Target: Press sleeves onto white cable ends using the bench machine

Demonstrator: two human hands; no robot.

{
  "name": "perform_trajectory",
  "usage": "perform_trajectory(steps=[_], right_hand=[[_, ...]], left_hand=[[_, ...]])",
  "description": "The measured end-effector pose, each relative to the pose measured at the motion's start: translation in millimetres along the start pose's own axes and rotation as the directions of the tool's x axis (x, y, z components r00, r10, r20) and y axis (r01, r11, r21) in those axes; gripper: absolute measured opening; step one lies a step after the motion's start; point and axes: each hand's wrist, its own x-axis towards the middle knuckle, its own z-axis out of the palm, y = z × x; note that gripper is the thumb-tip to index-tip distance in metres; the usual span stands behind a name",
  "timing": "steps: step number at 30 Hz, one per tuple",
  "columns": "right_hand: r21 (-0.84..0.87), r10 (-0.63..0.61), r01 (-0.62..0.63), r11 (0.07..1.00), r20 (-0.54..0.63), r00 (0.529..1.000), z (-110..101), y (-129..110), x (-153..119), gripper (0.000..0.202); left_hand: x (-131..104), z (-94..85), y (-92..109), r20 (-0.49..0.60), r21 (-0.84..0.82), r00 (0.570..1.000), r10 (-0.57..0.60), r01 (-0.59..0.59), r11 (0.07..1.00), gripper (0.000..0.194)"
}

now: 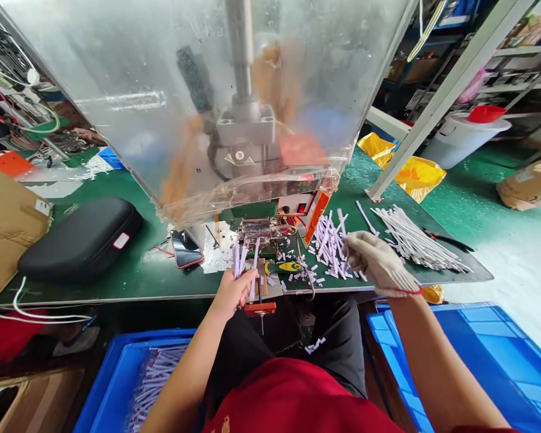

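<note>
one black case (pixel 79 240), one phone (pixel 187 248), one white bucket (pixel 460 141), lilac strips (pixel 329 243) beyond counting

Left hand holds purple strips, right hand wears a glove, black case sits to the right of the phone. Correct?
Not quite: the black case sits to the left of the phone, per the head view. The rest stands: left hand holds purple strips, right hand wears a glove.

From the wearer's head, our single camera looks forward and down, close above our lap, across the green counter (pixel 72 293) toward the shelves (pixel 518 81) beyond.
</note>
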Motion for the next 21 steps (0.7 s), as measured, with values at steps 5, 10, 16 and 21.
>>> perform_trajectory(steps=[5, 10, 16, 21], right_hand=[[0.263, 0.055, -0.206, 0.943, 0.487, 0.872, 78.7, -12.8, -43.4, 0.038], [0.186, 0.108, -0.242, 0.952, 0.537, 0.836, 141.8, -0.3, -24.1, 0.034], [0.096, 0.156, -0.229, 0.969, 0.479, 0.864, 171.0, 16.5, -7.4, 0.03], [0.187, 0.146, -0.258, 0.948, 0.463, 0.874, 178.4, 19.1, -8.1, 0.029]], left_hand=[[-19.0, -22.0, 5.9, -0.104, -0.147, 0.993, -0.052, 0.037, 0.988, 0.045], [-39.5, -38.2, 0.1, -0.153, -0.243, 0.986, -0.071, 0.032, 0.97, 0.046], [-51.1, -47.7, -16.6, -0.167, -0.341, 0.978, -0.127, 0.063, 0.938, 0.044], [-52.1, -48.7, -21.4, -0.143, -0.393, 0.983, -0.118, 0.053, 0.918, 0.041]])
